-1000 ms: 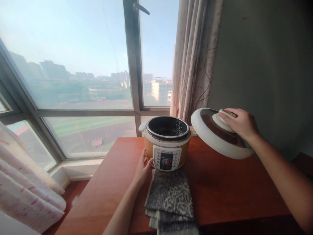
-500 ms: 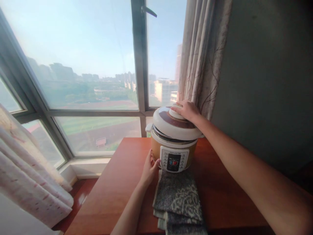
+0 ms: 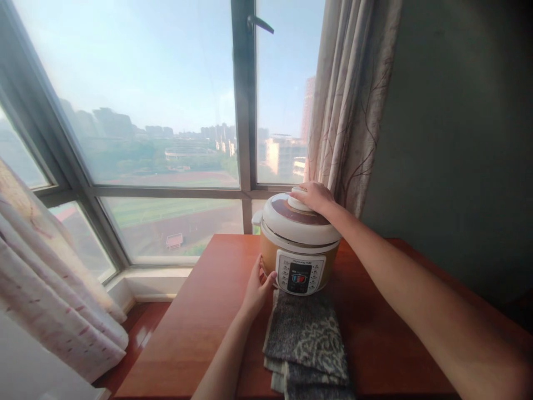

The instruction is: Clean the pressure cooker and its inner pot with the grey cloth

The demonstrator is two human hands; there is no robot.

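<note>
Beside the bright window, on the red table (image 3: 200,333), the right hand (image 3: 315,197) cups the lid's knob (image 3: 296,203) while the left hand (image 3: 258,286), fingers together, braces the cooker (image 3: 297,261) at centre frame; pressing evenly would seat the lid (image 3: 300,222) flat.

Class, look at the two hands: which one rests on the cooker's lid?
The right hand, gripping the knob on the lid. The left hand presses the cooker's lower side instead.
</note>
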